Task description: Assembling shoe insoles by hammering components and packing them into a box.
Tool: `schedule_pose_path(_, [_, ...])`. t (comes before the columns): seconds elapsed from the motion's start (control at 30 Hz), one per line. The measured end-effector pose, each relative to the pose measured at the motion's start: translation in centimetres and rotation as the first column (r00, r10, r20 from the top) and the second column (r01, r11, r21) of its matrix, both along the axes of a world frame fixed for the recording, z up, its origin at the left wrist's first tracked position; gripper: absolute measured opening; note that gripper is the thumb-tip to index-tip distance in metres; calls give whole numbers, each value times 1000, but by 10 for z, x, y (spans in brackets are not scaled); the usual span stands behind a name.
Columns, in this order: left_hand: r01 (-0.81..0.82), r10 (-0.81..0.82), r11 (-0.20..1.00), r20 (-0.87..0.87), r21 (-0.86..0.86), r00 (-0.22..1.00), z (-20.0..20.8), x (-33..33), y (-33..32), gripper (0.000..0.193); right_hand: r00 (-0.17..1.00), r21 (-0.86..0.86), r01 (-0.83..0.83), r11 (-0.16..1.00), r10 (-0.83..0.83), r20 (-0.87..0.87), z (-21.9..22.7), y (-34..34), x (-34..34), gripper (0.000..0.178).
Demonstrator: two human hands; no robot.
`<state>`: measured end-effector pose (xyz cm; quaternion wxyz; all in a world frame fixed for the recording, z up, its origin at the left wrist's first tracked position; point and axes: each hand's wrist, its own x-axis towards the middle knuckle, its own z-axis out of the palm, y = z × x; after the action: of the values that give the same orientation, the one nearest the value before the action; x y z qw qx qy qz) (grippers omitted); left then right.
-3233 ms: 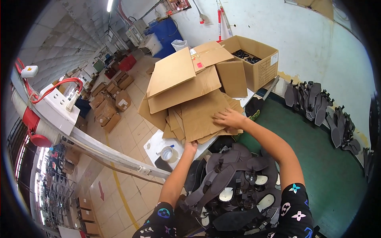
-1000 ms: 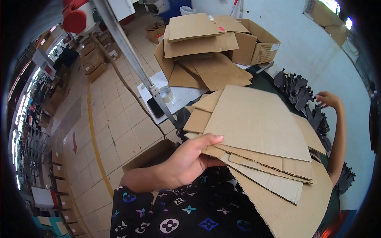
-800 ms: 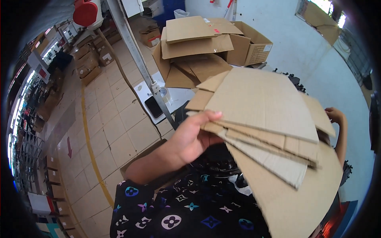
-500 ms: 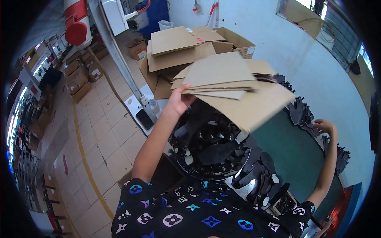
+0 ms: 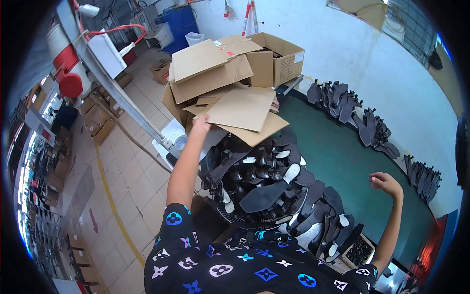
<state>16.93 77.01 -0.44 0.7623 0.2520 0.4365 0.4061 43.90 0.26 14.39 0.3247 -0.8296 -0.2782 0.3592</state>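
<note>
My left hand [image 5: 200,122] is closed on the edge of a small stack of flat cardboard sheets [image 5: 242,109]. The sheets lie against the front of an opened carton [image 5: 169,104] and overhang a round basket [image 5: 304,202]. Dark shoe soles with heels [image 5: 264,196] fill that basket, some showing pale patches. Over the green tabletop [image 5: 338,157], my right hand [image 5: 387,183] hangs with loosely bent fingers apart and nothing in them. The nearest things beyond it are rows of dark soles [image 5: 372,128] along the wall.
Another carton [image 5: 289,63] stands at the far end of the table. More soles [image 5: 320,220] are heaped right of the basket, beside a small box of dark parts [image 5: 358,251]. A metal post [image 5: 112,88] rises at the left, with a tape roll [image 5: 180,142] near its foot.
The cardboard sheets, held up over the basket before, have been lowered away from me onto the carton's front, uncovering more soles. My right hand has drawn back from the soles by the wall.
</note>
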Motion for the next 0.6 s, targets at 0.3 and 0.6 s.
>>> schedule_pose_path(0.3, [460,-337,885,-581,73,741,100,-75,-21,36,943,-191,-134,973,184,276,-5,28,-76,36])
schedule_pose_path(0.6, [621,-460,463,-427,633,778,270,-169,-178,35,840,-63,-326,943,320,439,27,109,-155,29])
